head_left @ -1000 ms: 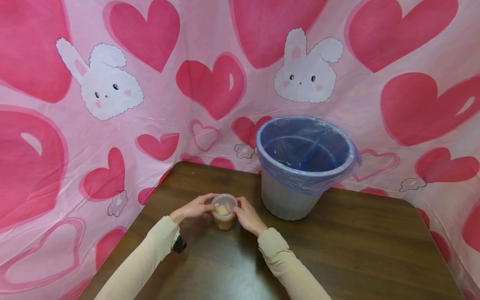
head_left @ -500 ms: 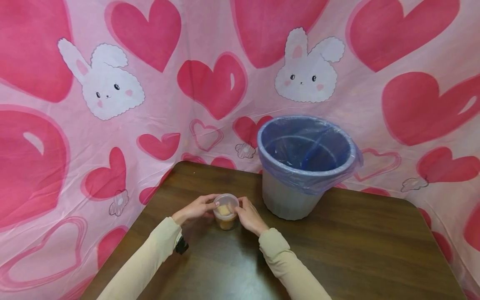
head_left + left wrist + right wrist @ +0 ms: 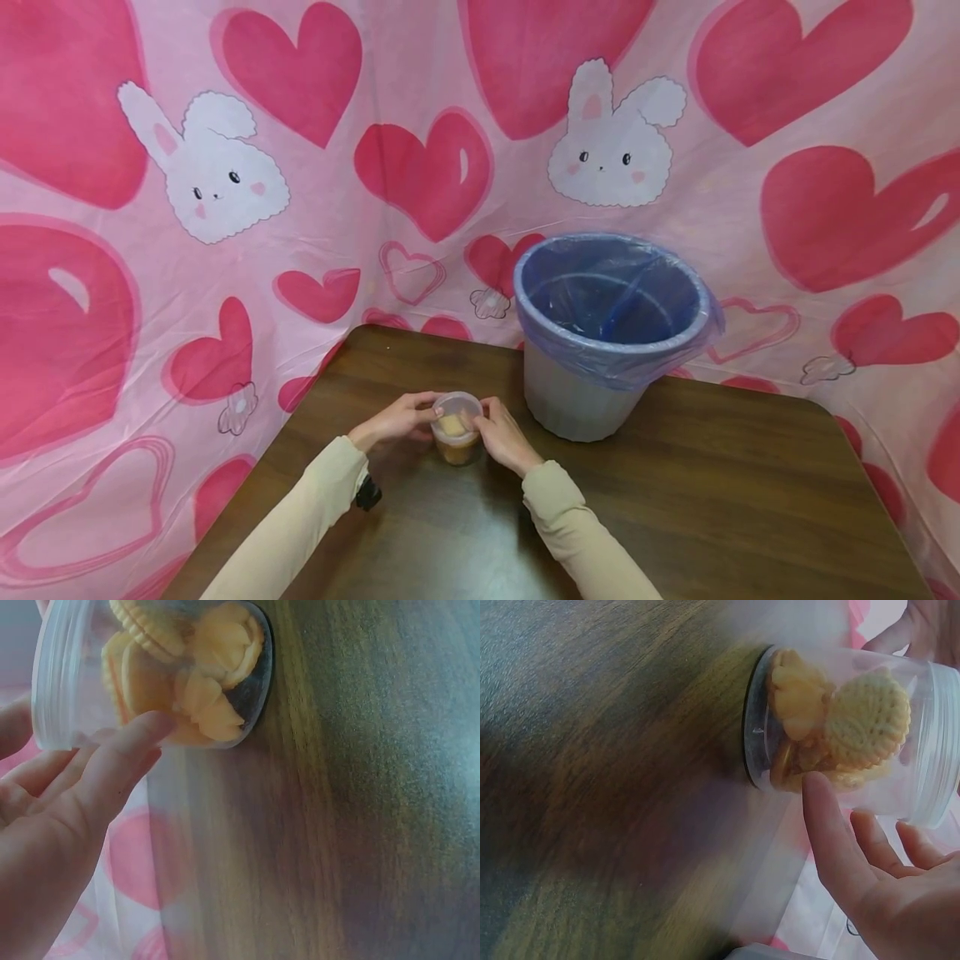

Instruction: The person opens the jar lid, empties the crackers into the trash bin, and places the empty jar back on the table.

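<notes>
Since a second ago both hands keep their places, the left hand (image 3: 395, 419) and right hand (image 3: 501, 435) still clasping the lidded jar of biscuits (image 3: 457, 429) standing toward the tabletop's (image 3: 712, 475) far-left corner, so nothing has yet opened.

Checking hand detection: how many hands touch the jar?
2: left hand on the jar's left side, right hand on its right, near the bin.

No readable text, label or number anywhere.
</notes>
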`<state>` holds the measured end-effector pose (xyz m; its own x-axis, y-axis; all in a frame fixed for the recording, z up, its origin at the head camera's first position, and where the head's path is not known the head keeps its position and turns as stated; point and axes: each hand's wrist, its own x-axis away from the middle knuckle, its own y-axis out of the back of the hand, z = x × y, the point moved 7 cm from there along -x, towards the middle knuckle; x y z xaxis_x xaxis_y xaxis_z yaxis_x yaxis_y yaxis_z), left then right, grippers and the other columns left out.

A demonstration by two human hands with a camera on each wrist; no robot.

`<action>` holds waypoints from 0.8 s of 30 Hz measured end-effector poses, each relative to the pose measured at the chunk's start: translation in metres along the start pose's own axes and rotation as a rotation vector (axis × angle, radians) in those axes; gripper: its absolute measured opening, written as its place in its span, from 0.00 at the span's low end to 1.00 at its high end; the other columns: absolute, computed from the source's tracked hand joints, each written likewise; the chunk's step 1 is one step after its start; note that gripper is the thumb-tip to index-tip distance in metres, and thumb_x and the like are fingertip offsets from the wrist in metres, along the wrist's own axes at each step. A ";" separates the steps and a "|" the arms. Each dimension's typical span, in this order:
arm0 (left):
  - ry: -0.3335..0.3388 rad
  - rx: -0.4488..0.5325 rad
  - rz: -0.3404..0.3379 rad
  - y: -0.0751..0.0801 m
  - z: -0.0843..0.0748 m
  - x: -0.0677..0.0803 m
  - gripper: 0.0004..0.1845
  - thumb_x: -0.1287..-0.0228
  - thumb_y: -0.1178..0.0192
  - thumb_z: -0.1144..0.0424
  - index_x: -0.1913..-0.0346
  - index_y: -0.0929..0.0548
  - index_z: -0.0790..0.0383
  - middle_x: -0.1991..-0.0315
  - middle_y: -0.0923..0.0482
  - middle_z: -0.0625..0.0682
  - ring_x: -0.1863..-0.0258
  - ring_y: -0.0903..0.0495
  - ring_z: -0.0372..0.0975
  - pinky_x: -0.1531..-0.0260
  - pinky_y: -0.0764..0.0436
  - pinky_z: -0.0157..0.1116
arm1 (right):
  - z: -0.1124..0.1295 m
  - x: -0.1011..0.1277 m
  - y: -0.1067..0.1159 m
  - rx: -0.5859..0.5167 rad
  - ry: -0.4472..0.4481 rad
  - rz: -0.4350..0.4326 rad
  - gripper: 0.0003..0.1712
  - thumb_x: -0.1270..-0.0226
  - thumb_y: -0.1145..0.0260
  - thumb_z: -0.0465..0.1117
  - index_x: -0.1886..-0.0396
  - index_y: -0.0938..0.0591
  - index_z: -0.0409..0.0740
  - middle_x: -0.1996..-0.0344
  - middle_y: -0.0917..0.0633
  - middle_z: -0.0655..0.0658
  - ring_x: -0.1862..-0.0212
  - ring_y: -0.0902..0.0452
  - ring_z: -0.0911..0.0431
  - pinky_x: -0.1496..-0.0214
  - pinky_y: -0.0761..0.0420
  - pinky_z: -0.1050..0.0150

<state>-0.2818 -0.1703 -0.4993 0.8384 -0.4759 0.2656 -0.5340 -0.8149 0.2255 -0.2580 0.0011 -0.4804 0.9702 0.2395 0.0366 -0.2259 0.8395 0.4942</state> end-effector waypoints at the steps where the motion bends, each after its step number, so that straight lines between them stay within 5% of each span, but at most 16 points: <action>1: 0.004 0.005 0.002 0.000 0.000 0.000 0.27 0.28 0.48 0.59 0.32 0.34 0.67 0.36 0.32 0.66 0.47 0.23 0.47 0.50 0.19 0.50 | 0.000 0.000 0.000 -0.003 -0.003 0.002 0.21 0.37 0.47 0.41 0.46 0.28 0.36 0.48 0.23 0.38 0.44 0.28 0.47 0.39 0.30 0.50; 24: 0.054 0.141 0.051 -0.014 0.002 0.000 0.27 0.28 0.47 0.57 0.31 0.36 0.65 0.35 0.37 0.64 0.44 0.26 0.48 0.45 0.24 0.55 | -0.005 0.007 0.005 -0.004 0.005 0.015 0.24 0.32 0.50 0.41 0.38 0.27 0.41 0.43 0.24 0.37 0.41 0.30 0.45 0.37 0.32 0.46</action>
<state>-0.2736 -0.1594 -0.5043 0.8018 -0.5022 0.3240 -0.5515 -0.8306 0.0773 -0.2529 0.0098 -0.4823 0.9663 0.2544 0.0396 -0.2407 0.8380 0.4898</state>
